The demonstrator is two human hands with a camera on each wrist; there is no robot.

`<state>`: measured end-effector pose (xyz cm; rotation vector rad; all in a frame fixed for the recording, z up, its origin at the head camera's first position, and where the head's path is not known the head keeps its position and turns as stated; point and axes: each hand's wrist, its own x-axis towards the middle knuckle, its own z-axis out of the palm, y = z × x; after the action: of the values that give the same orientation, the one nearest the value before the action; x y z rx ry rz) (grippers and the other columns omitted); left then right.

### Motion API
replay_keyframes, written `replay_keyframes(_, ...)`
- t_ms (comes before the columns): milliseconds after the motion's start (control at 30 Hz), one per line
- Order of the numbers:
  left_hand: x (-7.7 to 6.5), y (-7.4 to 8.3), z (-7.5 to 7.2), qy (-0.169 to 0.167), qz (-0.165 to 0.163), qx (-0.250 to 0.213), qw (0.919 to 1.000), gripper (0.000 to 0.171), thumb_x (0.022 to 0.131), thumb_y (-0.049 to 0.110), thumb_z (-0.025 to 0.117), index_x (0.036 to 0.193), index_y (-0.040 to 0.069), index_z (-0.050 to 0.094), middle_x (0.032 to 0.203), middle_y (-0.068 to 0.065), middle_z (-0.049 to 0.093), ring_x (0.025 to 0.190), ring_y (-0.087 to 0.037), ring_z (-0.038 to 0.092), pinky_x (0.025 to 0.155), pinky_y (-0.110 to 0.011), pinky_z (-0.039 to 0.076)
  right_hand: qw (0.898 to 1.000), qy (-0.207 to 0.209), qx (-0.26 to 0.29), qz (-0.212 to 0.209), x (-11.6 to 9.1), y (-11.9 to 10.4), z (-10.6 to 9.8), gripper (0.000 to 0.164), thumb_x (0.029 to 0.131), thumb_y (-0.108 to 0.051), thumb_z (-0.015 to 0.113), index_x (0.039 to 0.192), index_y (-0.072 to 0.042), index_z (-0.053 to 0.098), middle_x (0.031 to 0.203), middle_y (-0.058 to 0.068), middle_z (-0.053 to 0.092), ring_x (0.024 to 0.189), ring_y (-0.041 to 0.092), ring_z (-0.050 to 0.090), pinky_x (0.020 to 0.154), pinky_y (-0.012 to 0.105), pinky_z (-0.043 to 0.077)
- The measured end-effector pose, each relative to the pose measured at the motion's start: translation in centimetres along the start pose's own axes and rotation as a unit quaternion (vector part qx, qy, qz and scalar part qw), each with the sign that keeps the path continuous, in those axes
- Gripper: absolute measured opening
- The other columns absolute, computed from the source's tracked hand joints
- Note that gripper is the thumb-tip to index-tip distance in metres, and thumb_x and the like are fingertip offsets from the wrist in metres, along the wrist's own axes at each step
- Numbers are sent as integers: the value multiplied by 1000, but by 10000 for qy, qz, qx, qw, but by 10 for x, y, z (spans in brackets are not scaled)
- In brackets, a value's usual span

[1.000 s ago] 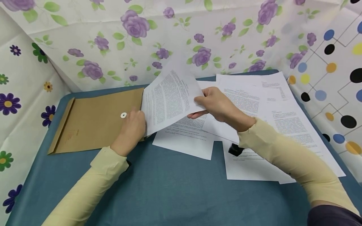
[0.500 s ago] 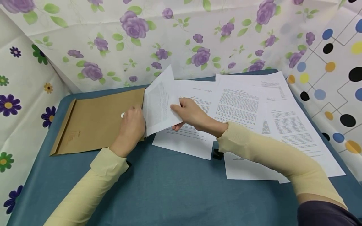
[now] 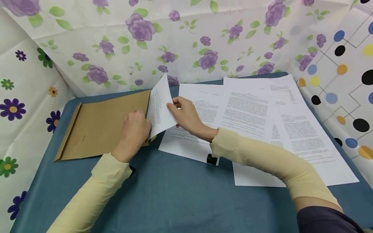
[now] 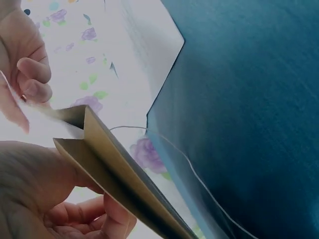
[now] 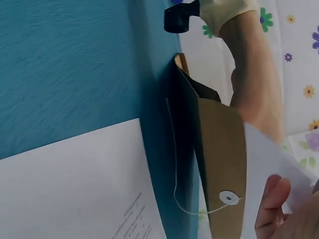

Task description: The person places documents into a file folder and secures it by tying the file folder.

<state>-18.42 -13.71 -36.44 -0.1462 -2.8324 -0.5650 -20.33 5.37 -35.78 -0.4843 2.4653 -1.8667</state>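
A brown paper envelope [image 3: 102,126] lies at the left of the table, its open mouth facing right. My left hand [image 3: 134,132] grips the upper layer of that mouth, thumb and curled fingers around the edge, as the left wrist view shows. Partly inside the mouth is a printed sheet of paper [image 3: 159,110], its outer part sticking up and right. My right hand [image 3: 187,116] pinches the sheet's right edge between thumb and fingers. In the right wrist view a thin string [image 5: 174,164] trails from a white button [image 5: 229,197] on the envelope's flap.
Several printed sheets [image 3: 244,110] lie overlapping across the right half of the blue-covered table [image 3: 180,197]. One of them [image 3: 186,142] lies under my right hand. Floral sheeting [image 3: 116,38] hangs behind, with dotted sheeting [image 3: 346,97] at the right.
My right hand has moved left toward the envelope with the sheet, and less of the sheet now shows outside the mouth. My left hand has stayed at the envelope's edge.
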Motion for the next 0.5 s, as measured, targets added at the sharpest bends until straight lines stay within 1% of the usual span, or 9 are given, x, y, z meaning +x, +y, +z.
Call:
replay_keyframes(100,0,-1,-1,74,55,-105,9999,15,84,-8,52,69,-6,55,74,-28,56,66,-45,61,56,-50,47,9996,-195,184,115,2,-1,2,16,104,-15,62,105,0,69,72,9,66,48,18,58,44,31,48)
replay_keyframes(167,1,-1,-2,114,78,-153,9998,21,83,-8,52,63,-1,51,71,-27,55,64,-44,60,54,-48,45,9981,-486,325,202,4,-3,3,15,103,-14,64,100,-1,71,63,10,63,43,18,54,43,29,46)
replay_keyframes(233,1,-2,-3,128,76,-186,9997,25,83,-8,53,61,2,49,70,-26,55,63,-44,59,54,-47,43,9953,-820,438,259,7,-4,4,17,103,-16,64,97,-2,72,57,13,60,40,19,51,43,29,44)
replay_keyframes(300,1,-2,-4,110,57,-227,9997,26,83,-8,54,60,3,49,67,-25,55,63,-44,58,53,-46,41,9921,-1137,437,309,10,-6,4,21,104,-19,64,91,-4,72,55,14,59,39,19,50,42,29,42)
replay_keyframes(367,1,-2,-5,95,36,-274,9996,25,84,-7,53,61,3,51,67,-24,54,62,-43,58,53,-45,40,9883,-1444,355,349,13,-7,4,29,105,-21,62,83,-5,68,55,14,59,40,21,50,42,30,40)
replay_keyframes(433,1,-2,-5,102,33,-307,9995,23,85,-8,53,64,2,53,68,-24,55,63,-42,58,53,-44,39,9842,-1714,171,413,15,-9,4,36,106,-24,60,75,-6,61,54,14,57,40,21,49,42,30,38)
replay_keyframes(500,0,-2,-6,139,48,-329,9994,21,85,-8,54,66,0,54,70,-24,56,63,-41,58,53,-43,39,9797,-1944,-70,491,18,-9,5,42,107,-25,59,70,-7,55,52,12,56,41,21,49,43,29,36)
